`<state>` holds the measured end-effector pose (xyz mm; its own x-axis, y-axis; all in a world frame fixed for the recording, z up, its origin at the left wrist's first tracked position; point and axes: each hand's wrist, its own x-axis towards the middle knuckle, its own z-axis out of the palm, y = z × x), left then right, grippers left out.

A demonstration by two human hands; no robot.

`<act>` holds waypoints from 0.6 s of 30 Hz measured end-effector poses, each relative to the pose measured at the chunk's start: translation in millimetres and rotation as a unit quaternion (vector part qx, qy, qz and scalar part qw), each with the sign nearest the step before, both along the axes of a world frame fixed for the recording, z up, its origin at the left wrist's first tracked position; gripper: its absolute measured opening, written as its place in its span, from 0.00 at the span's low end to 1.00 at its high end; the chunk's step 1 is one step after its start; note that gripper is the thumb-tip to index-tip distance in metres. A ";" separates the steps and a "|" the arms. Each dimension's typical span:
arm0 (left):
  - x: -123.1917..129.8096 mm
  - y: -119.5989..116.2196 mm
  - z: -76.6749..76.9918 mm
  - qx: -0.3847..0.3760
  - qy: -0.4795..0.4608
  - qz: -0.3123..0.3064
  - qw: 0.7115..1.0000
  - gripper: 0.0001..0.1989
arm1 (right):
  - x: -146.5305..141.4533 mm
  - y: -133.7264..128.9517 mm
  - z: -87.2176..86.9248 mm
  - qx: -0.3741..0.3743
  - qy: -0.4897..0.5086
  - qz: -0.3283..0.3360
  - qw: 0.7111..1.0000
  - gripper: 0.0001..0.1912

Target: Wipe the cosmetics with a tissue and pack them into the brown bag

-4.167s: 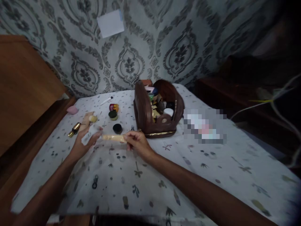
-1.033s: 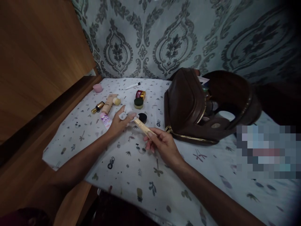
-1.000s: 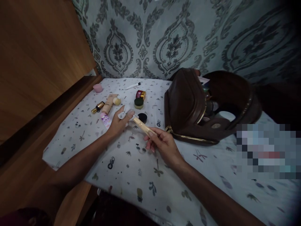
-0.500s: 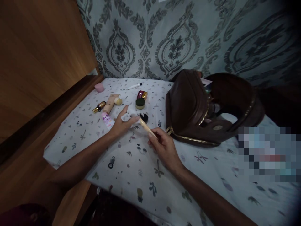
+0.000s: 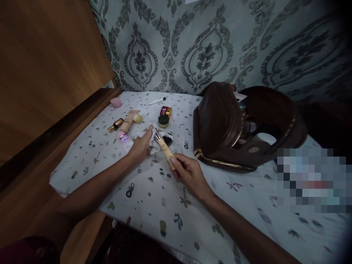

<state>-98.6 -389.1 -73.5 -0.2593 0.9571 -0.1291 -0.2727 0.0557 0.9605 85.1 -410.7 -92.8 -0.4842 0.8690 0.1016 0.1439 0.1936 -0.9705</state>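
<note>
In my right hand (image 5: 189, 174) is a slim beige-handled makeup brush (image 5: 166, 150) with printing on it, pinched between thumb and fingers. Its shiny metal collar points up and left, towards my left hand (image 5: 140, 147). That hand is closed on a crumpled white wipe (image 5: 155, 146), right beside the brush's tip. The tip itself is too small to make out. Just behind the brush lies a black round item (image 5: 167, 140), partly covered by the wipe.
Beyond my hands are a dark-lidded jar (image 5: 163, 121), a red and gold jar (image 5: 166, 110), a white pen-like stick (image 5: 156, 101), a beige tube (image 5: 129, 121), a gold and black bottle (image 5: 116, 125) and a pink cup-shaped item (image 5: 116, 102). A brown bag (image 5: 217, 117) stands open at right.
The brush's metal collar now shows, where the wipe and my left fingers were over that end before. My left hand has shifted slightly left and down, and the wipe hangs more spread out.
</note>
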 end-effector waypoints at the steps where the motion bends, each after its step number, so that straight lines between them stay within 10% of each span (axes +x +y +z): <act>1: 1.9 -1.6 0.3 0.002 -0.011 -0.016 1.000 0.26 | 0.1 0.1 0.0 0.000 -0.001 0.000 1.000 0.22; 9: 13.6 -21.0 6.1 0.002 -0.068 -0.190 0.979 0.29 | -2.1 -1.0 2.5 0.009 -0.013 0.017 1.000 0.23; 18: -2.3 -18.0 14.5 0.058 0.126 -0.168 0.976 0.14 | 0.5 -3.5 10.3 0.050 0.021 -0.085 0.995 0.18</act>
<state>-100.9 -407.1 -59.0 0.0618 0.9980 0.0119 -0.0123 -0.0112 0.9999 85.7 -414.2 -82.6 -0.3250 0.9225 0.2082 0.1417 0.2651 -0.9537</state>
